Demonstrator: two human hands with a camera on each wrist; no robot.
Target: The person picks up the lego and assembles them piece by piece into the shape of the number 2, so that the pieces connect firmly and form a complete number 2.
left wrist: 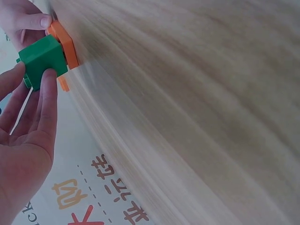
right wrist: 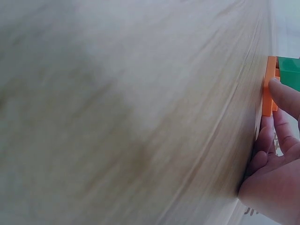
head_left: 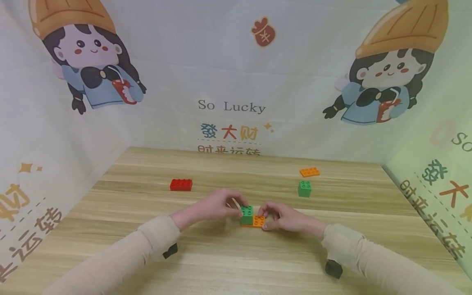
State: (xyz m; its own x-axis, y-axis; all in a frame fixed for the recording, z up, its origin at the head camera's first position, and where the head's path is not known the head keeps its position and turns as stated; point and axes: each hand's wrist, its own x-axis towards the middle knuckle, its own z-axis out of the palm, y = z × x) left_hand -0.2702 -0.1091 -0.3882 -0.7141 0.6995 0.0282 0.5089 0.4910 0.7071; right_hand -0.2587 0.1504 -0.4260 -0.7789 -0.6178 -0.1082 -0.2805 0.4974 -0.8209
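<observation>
Near the middle of the table, my left hand (head_left: 222,205) pinches a green toy building brick (head_left: 246,219) between thumb and fingers. The brick is over the left half of a flat orange building plate (head_left: 259,222), whose right-hand studs show. At the plate's right end, my right hand (head_left: 287,218) holds it between thumb and fingers, close against the tabletop. In the left wrist view, the green brick (left wrist: 44,58) has its underside right at the orange plate (left wrist: 68,47). The thumb lies on the side of the orange plate (right wrist: 269,89) in the right wrist view.
On the wooden table (head_left: 236,262), a red brick (head_left: 180,185) lies to the left, beyond my left hand. Farther back on the right stand another green brick (head_left: 304,190) and, behind it, a second orange plate (head_left: 309,172). Printed cloth (head_left: 177,61) walls the table in.
</observation>
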